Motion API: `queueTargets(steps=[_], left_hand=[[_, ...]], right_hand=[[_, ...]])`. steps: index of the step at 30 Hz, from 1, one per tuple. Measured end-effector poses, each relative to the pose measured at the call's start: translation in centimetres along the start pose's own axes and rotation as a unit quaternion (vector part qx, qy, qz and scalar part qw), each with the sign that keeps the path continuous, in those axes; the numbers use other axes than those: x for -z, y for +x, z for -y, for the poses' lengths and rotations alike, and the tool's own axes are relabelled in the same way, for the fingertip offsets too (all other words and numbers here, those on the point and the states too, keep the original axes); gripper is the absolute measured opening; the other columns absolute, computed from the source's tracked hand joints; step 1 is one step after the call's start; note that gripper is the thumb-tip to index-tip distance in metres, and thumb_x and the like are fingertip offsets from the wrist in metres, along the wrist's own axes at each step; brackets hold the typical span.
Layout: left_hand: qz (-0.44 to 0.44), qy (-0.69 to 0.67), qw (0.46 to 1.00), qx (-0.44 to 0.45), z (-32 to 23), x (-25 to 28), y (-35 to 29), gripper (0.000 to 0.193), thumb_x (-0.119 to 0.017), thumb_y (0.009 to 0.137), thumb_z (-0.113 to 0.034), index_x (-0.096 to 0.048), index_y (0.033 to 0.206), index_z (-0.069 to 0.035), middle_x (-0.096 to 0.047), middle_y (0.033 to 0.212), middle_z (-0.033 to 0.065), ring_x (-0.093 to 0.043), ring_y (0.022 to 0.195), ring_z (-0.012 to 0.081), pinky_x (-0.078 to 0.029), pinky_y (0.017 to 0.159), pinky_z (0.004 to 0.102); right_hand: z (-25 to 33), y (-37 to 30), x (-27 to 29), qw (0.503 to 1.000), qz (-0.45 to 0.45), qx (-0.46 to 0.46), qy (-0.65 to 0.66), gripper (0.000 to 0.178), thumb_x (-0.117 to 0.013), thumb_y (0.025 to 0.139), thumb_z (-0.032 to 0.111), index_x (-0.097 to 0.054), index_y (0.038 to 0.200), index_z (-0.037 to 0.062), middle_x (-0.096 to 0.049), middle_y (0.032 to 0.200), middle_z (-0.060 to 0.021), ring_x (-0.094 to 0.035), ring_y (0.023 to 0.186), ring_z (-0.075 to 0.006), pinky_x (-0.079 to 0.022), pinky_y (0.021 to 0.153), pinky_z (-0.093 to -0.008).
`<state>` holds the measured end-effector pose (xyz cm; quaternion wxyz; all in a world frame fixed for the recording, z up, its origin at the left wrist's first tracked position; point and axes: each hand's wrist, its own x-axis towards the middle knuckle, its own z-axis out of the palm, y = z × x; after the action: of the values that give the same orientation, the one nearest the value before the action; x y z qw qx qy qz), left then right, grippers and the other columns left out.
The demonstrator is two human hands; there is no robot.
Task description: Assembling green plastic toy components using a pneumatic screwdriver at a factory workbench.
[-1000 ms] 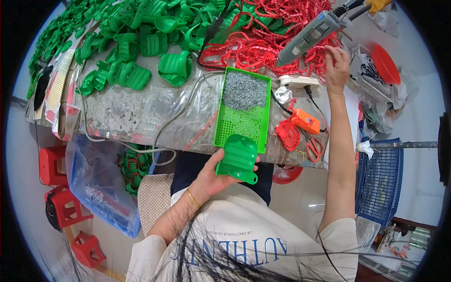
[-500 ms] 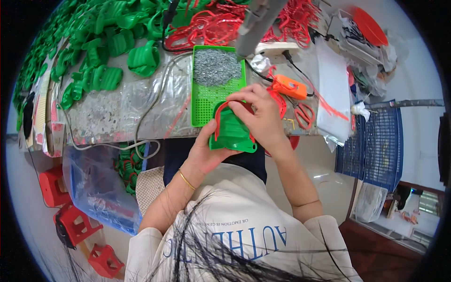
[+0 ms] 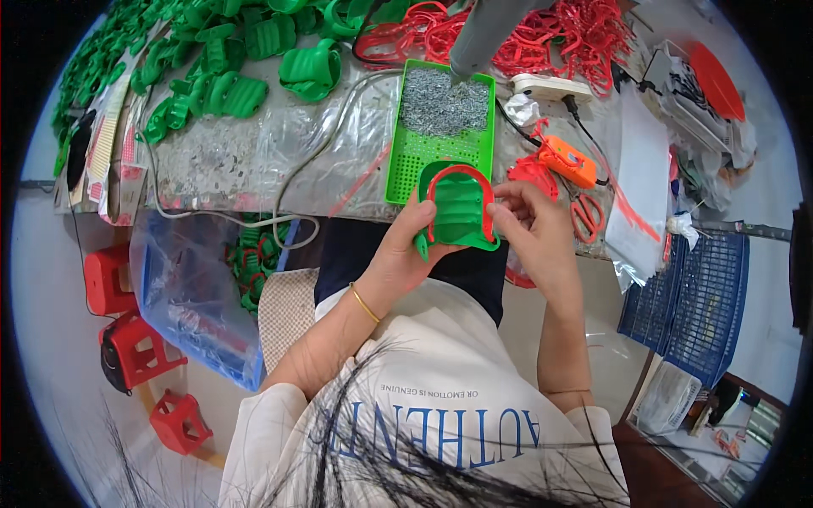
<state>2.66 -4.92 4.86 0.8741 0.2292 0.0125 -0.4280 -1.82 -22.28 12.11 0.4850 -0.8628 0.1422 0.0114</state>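
Note:
My left hand grips a curved, ribbed green plastic piece from its left side, thumb on the rim. An arched red strip runs along the inside of the piece's edge. At the right edge, my right hand has its thumb and forefinger closed on the red strip. Just beyond the piece lies a bright green perforated tray. Small silver metal bits, too fine to name, are heaped in its far half.
Green plastic pieces pile up at far left; red strips lie tangled at the back. A grey post hangs over the tray. To the right are a power strip, an orange tool and scissors. A grey cable crosses the table.
My right hand has moved from the top of the arch to its right side. The green piece has turned more upright, and the whole view has shifted.

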Motion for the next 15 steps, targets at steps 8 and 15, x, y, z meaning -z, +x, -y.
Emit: queueTargets(steps=[8,15], left_hand=[[0.019,0.039,0.997,-0.064,0.2,0.0,-0.2,0.083,-0.069,0.082,-0.031,-0.02,0.147,-0.016,-0.044,0.136,0.0027,-0.05,0.119,0.0172,-0.047,0.093,0.0377],[0.018,0.035,0.997,-0.069,0.5,0.7,0.2,0.093,-0.077,0.075,-0.037,-0.022,0.147,-0.017,-0.043,0.135,0.0009,-0.049,0.119,0.0151,-0.048,0.089,0.0301]], right_hand=[[-1.2,0.5,-1.8,0.994,-0.035,-0.019,0.101,0.012,-0.061,0.087,0.004,-0.06,0.098,-0.0008,-0.061,0.082,0.0005,-0.053,0.07,-0.0031,-0.044,0.063,-0.0178],[-2.1,1.3,-2.1,0.986,-0.01,-0.037,0.162,0.009,-0.062,0.088,0.006,-0.06,0.094,0.0003,-0.06,0.082,0.001,-0.055,0.072,-0.0033,-0.044,0.065,-0.0177]])
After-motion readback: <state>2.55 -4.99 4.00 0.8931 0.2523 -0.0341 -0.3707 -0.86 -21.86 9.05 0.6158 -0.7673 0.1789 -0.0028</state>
